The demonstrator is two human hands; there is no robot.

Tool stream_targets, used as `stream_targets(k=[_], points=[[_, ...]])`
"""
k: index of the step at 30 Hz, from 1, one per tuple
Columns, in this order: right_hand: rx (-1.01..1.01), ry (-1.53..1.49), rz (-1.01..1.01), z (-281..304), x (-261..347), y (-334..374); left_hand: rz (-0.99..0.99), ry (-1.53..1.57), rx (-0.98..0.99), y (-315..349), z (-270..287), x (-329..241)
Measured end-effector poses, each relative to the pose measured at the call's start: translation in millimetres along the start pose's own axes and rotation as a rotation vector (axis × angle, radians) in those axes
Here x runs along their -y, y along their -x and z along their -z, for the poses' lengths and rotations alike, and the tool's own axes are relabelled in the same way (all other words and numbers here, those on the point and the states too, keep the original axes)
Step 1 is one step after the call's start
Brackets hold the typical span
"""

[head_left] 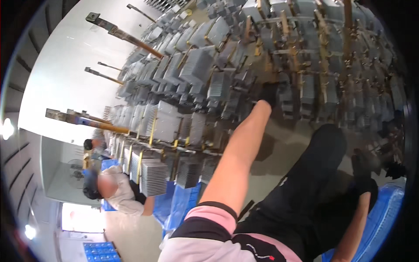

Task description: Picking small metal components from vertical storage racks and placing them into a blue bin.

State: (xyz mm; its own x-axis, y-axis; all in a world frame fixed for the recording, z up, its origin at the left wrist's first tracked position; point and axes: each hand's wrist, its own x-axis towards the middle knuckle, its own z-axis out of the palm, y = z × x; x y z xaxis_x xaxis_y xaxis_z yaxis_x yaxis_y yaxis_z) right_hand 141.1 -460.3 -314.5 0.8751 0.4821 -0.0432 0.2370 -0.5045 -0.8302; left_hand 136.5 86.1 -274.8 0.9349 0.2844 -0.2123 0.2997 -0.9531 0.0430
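My left hand (269, 92), in a black glove, reaches out among grey finned metal heat sinks (218, 86) hanging in rows on racks. It is beside or touching the hanging parts; its fingers merge with the dark behind them, so I cannot make out a grip. Low on the right is my right hand (365, 185), also black-gloved, by my dark trouser leg and above a blue crate (386, 209). A dim, blurred shape is just beyond its fingers; whether the hand holds it I cannot tell.
More heat sinks (153, 177) hang in dense rows ahead. Long bars with metal ends (120, 35) jut out from the racks. At left, a person in a light top (124, 192) stands by blue plastic-lined crates (174, 203); another person (97, 140) is farther off. Stacked blue crates (100, 252) stand on the floor.
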Motion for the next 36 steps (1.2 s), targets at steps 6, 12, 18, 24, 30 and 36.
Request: stream_targets(k=[6, 12, 18, 24, 30, 36], points=[[0.053, 0.304, 0.152, -25, 80, -13, -0.075, 0.140, -0.386, 29, 9, 65], [0.151, 0.255, -0.052, -41, 91, -19, -0.079, 0.345, -0.694, 48, -16, 68], [0.035, 0.271, 0.053, -11, 107, 0, -0.253, 0.089, -0.612, 47, 10, 53], [0.159, 0.204, -0.032, -20, 100, -3, -0.173, -0.094, -0.426, 39, 13, 51], [0.180, 0.172, -0.009, -14, 138, 0, -0.114, -0.370, -0.347, 41, 13, 80], [0.145, 0.217, -0.060, -2, 131, 7, -0.027, -0.238, -0.108, 45, 33, 23]])
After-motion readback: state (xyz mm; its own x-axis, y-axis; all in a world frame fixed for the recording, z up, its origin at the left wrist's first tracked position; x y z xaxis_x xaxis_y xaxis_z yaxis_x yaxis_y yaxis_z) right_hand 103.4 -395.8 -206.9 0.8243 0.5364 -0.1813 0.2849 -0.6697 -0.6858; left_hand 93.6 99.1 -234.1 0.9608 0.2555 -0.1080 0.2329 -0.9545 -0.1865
